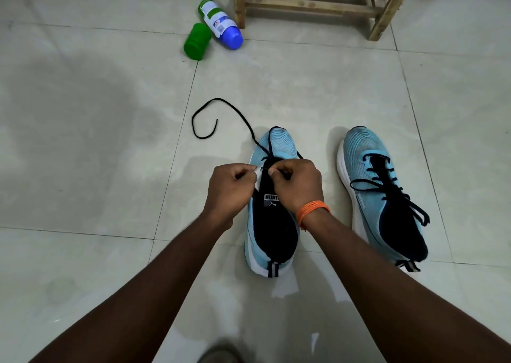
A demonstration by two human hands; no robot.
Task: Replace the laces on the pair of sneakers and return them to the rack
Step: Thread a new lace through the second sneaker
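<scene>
on pale floor tiles our left hand pinches the sneaker, our right hand its black lace. wooden rack beyond.

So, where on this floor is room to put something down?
Wide bare tiles left of the half-laced sneaker, below the bottles; another patch between the rack and the toes. Crowded: the loose lace, the strip beside the laced sneaker.
</scene>
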